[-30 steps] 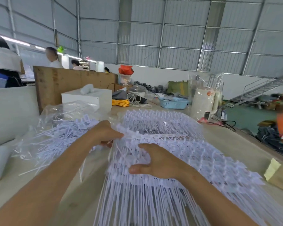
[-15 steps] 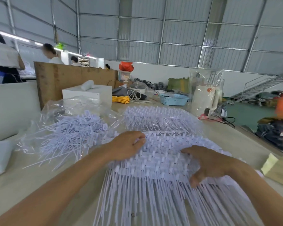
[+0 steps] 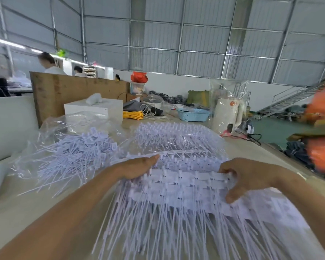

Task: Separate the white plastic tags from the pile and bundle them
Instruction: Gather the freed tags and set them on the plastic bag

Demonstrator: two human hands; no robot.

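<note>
A broad pile of white plastic tags (image 3: 178, 186), joined in rows with long thin tails hanging toward me, covers the table in front of me. My left hand (image 3: 137, 168) lies flat on the pile's left edge, fingers straight. At the right edge, my right hand (image 3: 244, 175) curls over a row of tags, thumb below it. A second stack of the same tags (image 3: 174, 136) lies behind. Loose separated tags (image 3: 77, 152) lie on a clear plastic bag at the left.
A white box (image 3: 94, 109), yellow cord (image 3: 132, 115), a blue basket (image 3: 193, 114) and a bagged white kettle (image 3: 227, 115) stand along the table's far side. A wooden board (image 3: 68, 91) rises behind, with people beyond it. Orange bundles (image 3: 321, 147) sit at the right.
My hands have spread apart to the left and right edges of the tag pile. The right hand moved from the middle to the right edge and curled onto a row.
</note>
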